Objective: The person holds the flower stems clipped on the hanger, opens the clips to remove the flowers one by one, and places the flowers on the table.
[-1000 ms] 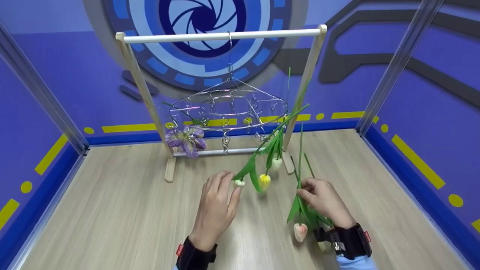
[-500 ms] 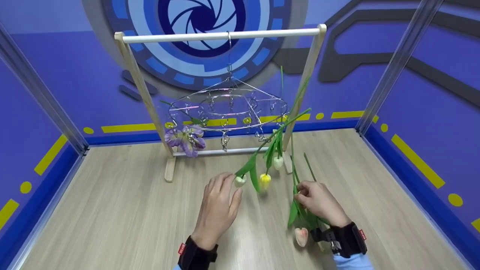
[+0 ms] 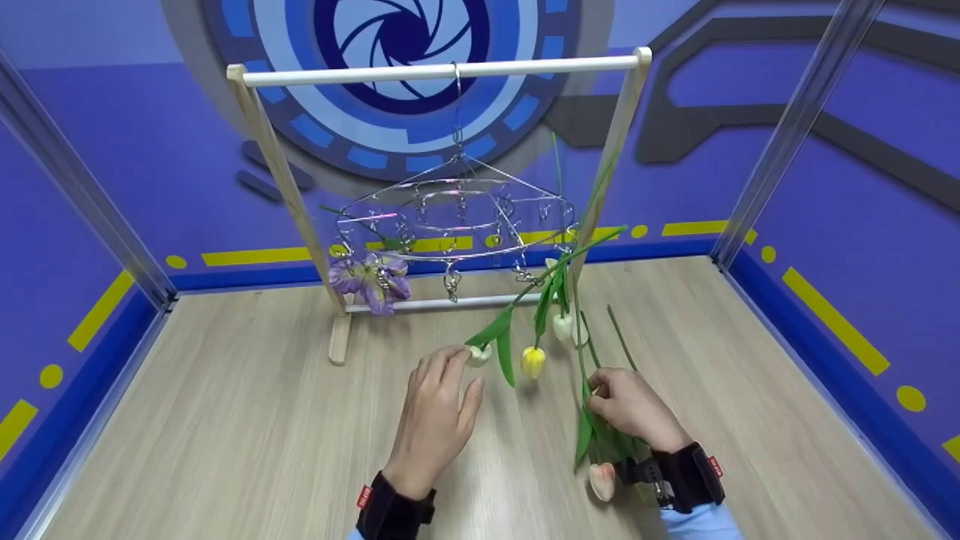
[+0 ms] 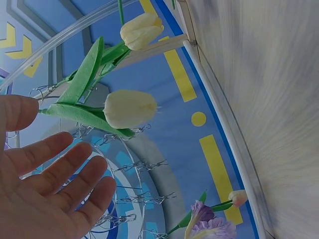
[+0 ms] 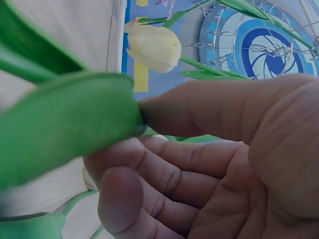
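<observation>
Pinkish-white tulip first: its bloom is head-down at the lower right of the head view, with the stem running up toward the rack's right leg. The right hand has it just above the bloom, thumb and fingers pinching around the stem and leaf base. A couple of other green stems sit right by that hand, partly hidden under it.

Left hand is lower centre, fingers loosely spread and not gripping anything. Its fingertips are right by a white tulip; can't tell if they touch. Just right of that bloom there's a yellow tulip pointing down, then a second white tulip. A purple flower is left of centre, by the round wire clip hanger, which hangs off the wooden rack.
</observation>
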Demonstrator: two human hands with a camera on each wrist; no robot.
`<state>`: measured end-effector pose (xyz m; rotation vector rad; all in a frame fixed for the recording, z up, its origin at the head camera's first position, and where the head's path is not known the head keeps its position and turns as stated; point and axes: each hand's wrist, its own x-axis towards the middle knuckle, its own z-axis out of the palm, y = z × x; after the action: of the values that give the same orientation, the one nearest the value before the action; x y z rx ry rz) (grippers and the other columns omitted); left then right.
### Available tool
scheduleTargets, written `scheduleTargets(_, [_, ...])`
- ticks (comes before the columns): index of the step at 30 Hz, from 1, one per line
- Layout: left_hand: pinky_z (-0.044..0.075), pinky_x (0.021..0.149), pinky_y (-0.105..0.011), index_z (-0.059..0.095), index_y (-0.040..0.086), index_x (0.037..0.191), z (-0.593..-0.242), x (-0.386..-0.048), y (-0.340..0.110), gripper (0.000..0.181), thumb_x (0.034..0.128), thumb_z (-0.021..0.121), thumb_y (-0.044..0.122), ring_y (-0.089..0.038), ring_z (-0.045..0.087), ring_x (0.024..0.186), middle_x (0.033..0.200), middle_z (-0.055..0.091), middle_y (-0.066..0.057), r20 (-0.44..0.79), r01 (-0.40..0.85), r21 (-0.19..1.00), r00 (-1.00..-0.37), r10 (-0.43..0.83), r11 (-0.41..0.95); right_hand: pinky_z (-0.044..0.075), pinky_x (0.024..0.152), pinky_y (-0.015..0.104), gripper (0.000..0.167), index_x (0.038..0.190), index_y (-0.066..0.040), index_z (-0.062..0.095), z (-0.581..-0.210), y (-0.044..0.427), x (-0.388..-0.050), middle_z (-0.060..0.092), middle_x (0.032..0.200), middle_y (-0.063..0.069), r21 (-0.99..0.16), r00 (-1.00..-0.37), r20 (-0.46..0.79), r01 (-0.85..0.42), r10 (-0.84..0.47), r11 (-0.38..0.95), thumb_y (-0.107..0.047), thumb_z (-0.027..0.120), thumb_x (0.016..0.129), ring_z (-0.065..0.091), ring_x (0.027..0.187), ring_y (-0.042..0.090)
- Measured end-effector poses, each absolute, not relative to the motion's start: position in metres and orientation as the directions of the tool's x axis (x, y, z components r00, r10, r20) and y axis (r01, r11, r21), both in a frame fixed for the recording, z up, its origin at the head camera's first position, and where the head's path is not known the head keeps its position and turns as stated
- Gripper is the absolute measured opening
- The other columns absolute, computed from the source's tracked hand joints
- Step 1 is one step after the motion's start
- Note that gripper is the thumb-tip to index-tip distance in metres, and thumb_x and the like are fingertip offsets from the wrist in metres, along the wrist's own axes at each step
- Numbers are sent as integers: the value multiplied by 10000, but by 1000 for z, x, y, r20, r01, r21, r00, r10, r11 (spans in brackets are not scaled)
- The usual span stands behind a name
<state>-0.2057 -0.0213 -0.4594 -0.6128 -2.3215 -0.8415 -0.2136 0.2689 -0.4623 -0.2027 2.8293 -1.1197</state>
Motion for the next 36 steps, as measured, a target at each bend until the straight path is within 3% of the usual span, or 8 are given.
scheduleTargets(12, [492,966,-477,660,-16,1259,-459,-205,-23,331,1018,647,212,-317,611,1157,1233,644,-162,661,590,395,-715,227,704,524,587,338,147,977,28,678,-469,264,-214,673,808,62,-622,-984,-63,-93,-168,778,5,659,833,619,609,171])
scheduleTargets(16, [492,965,-477,660,-3,1264,-459,-205,-24,326,1023,643,216,-318,611,1152,1232,645,-158,660,587,393,-716,227,708,518,643,364,178,994,30,681,-471,262,-215,659,833,68,-590,-981,-91,-87,-173,802,-5,677,819,593,722,185])
scheduleTargets(36, [495,963,-474,659,-10,1256,-458,-205,-27,331,1004,663,205,-318,611,1148,1236,641,-159,665,584,380,-712,227,718,516,657,393,220,1002,19,653,-485,257,-217,644,858,94,-575,-980,-112,-71,-164,815,50,679,786,590,750,214])
